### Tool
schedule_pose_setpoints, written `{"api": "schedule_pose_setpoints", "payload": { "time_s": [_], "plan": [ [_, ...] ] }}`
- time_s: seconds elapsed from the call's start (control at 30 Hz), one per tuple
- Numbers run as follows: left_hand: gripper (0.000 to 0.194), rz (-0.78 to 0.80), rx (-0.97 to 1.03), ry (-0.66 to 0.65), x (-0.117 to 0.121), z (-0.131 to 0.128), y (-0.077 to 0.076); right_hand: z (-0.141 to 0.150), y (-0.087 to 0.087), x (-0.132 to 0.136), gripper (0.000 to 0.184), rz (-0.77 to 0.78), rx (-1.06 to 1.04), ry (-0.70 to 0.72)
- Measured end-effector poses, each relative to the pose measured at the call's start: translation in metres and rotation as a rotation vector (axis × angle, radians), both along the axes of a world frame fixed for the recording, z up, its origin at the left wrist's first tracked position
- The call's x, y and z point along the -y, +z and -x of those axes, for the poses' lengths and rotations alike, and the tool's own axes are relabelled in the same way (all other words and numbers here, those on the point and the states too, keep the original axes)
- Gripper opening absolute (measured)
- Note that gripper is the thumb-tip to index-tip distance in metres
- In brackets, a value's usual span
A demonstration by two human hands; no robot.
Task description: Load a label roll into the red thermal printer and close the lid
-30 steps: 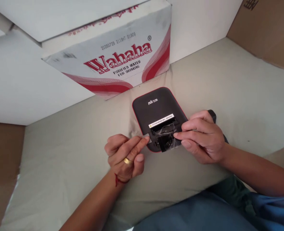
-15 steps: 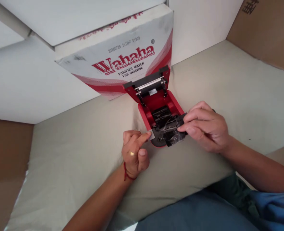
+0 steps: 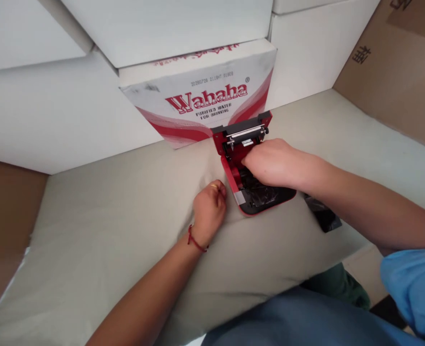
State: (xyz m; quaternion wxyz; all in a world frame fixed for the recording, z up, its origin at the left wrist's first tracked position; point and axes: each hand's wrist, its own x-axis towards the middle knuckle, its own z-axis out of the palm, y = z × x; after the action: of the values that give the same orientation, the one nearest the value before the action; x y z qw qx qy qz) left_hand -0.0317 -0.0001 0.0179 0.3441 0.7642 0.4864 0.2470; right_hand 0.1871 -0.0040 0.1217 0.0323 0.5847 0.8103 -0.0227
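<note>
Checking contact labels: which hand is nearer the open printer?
Right. The right hand is inside the open printer; the left hand is beside it, to its left, not touching.

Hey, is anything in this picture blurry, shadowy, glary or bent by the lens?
Head view: the carton's big lettering reads clearly, its small printed code looks soft; the black film shows pale streaks of glare; the red device's inside is dim, the right hand hiding part of it, its fingertips unseen; straight edges lean steeply, probably wide-lens distortion or camera tilt.

White boxes or panels behind a pale cloth-covered surface, brown cardboard at both sides.
</note>
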Motion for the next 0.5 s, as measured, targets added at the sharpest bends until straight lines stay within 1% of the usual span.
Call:
{"api": "schedule_pose_setpoints", "payload": {
  "time_s": [0.07,0.13,0.17,0.23,0.27,0.3,0.33,0.37,0.4,0.43,0.47,0.5],
  "plan": [
    [0.021,-0.006,-0.011,-0.004,0.001,-0.001,0.001,0.009,0.001,-0.003,0.017,0.071,0.034,-0.036],
    [0.021,-0.013,-0.025,-0.002,0.002,-0.001,0.001,0.01,0.006,0.001,0.014,0.081,0.037,-0.075],
    [0.022,-0.016,-0.03,-0.001,0.002,-0.001,0.001,0.006,0.012,0.006,0.012,0.05,0.013,-0.079],
    [0.022,-0.02,-0.036,0.0,0.002,-0.001,0.0,-0.011,0.03,0.024,0.011,-0.046,-0.102,-0.033],
    [0.022,-0.02,-0.036,-0.001,0.002,-0.001,0.0,-0.024,0.042,0.036,0.016,-0.093,-0.18,0.008],
    [0.022,-0.018,-0.035,-0.001,0.001,-0.001,0.0,-0.04,0.054,0.047,0.025,-0.103,-0.262,0.067],
    [0.022,-0.016,-0.034,-0.001,0.001,-0.002,-0.001,-0.057,0.066,0.059,0.035,-0.056,-0.332,0.083],
    [0.022,-0.013,-0.034,0.0,0.001,-0.002,-0.001,-0.075,0.075,0.068,0.049,0.003,-0.381,0.063],
    [0.022,-0.011,-0.033,0.002,0.001,-0.002,-0.001,-0.091,0.08,0.076,0.063,0.056,-0.405,0.03],
    [0.022,-0.008,-0.033,0.005,0.001,-0.002,-0.001,-0.105,0.081,0.081,0.071,0.119,-0.392,-0.033],
    [0.022,-0.007,-0.034,0.008,0.0,-0.002,-0.001,-0.116,0.077,0.083,0.075,0.158,-0.382,-0.101],
    [0.022,-0.006,-0.034,0.011,0.0,-0.002,0.0,-0.122,0.068,0.084,0.072,0.206,-0.365,-0.153]
  ]
}}
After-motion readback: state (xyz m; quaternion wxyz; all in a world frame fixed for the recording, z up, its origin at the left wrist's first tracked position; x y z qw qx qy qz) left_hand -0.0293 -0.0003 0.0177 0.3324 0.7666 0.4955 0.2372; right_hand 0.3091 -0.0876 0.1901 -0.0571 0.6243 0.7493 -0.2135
